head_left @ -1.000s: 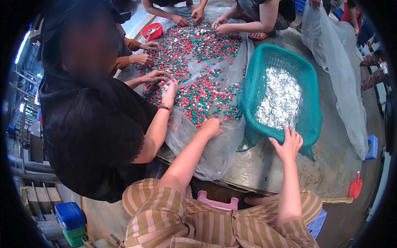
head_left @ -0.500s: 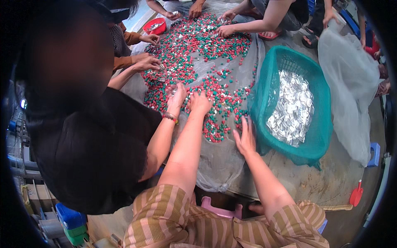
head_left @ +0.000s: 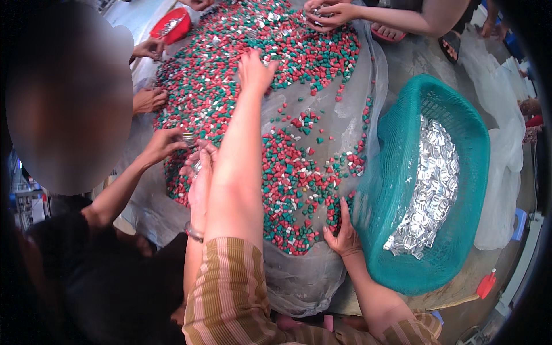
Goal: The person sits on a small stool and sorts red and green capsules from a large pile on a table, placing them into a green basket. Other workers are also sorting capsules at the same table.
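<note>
A broad spread of small red, green and white cone-like pieces (head_left: 287, 172) lies on clear plastic sheeting (head_left: 302, 276), with a few silver metal parts (head_left: 273, 17) among them. My left hand (head_left: 256, 73) reaches far over the spread, fingers apart and touching the pieces; I see nothing held in it. At the spread's near right edge, my right hand (head_left: 345, 237) stands on its side with fingers stretched and thumb apart. Just right of it is a green plastic basket (head_left: 477, 201), lined with green netting and holding a heap of silver metal parts (head_left: 431, 184).
Co-workers' hands (head_left: 167, 144) handle silver parts along the left, one close beside my left forearm. Another person's hands (head_left: 325, 14) gather parts at the far side. A red bowl (head_left: 171, 26) stands far left. A red scoop-like tool (head_left: 486, 284) lies beyond the basket.
My left hand has moved forward, deeper over the pieces. My right hand stays near the basket. The view has shifted, and the neighbour on the left has leaned back.
</note>
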A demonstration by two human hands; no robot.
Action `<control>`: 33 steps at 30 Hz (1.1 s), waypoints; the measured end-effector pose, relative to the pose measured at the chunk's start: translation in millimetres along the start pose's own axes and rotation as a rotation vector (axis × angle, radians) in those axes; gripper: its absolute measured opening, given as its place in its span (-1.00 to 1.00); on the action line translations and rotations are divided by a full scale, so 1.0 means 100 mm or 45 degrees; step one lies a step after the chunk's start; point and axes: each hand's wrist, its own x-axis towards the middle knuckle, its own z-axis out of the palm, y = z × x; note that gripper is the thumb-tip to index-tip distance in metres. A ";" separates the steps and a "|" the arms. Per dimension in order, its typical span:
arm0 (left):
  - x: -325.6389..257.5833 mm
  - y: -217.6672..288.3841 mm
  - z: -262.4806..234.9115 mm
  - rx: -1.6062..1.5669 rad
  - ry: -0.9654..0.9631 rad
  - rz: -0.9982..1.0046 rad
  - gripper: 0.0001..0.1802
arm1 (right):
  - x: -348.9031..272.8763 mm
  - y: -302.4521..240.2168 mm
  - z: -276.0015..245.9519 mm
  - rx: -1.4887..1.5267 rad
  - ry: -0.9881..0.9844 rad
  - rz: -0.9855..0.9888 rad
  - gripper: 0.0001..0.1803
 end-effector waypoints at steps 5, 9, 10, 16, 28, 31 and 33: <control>0.98 0.12 0.21 0.272 0.010 0.040 -0.15 | 0.01 0.02 0.03 -0.060 0.078 0.000 -0.04; 1.47 -0.15 0.38 0.352 -0.184 0.087 -0.07 | 0.02 0.05 0.00 -0.256 0.033 -0.036 -0.06; 1.52 -0.18 0.44 0.409 -0.225 0.018 -0.09 | 0.02 0.04 0.01 -0.279 0.027 -0.033 -0.06; 0.81 0.03 0.17 0.598 -0.559 0.135 -0.39 | 0.01 0.06 0.05 -0.222 0.054 0.074 -0.07; 2.01 0.04 0.64 0.568 -0.368 -0.126 0.01 | -0.02 0.05 0.00 -0.452 -0.031 0.092 -0.03; 1.84 -0.01 0.62 0.489 -0.380 -0.032 -0.18 | -0.05 0.06 0.06 -0.321 0.013 0.130 -0.04; 1.65 -0.29 0.69 0.524 -0.332 0.124 -0.42 | -0.07 0.04 0.12 -0.011 0.031 0.206 -0.03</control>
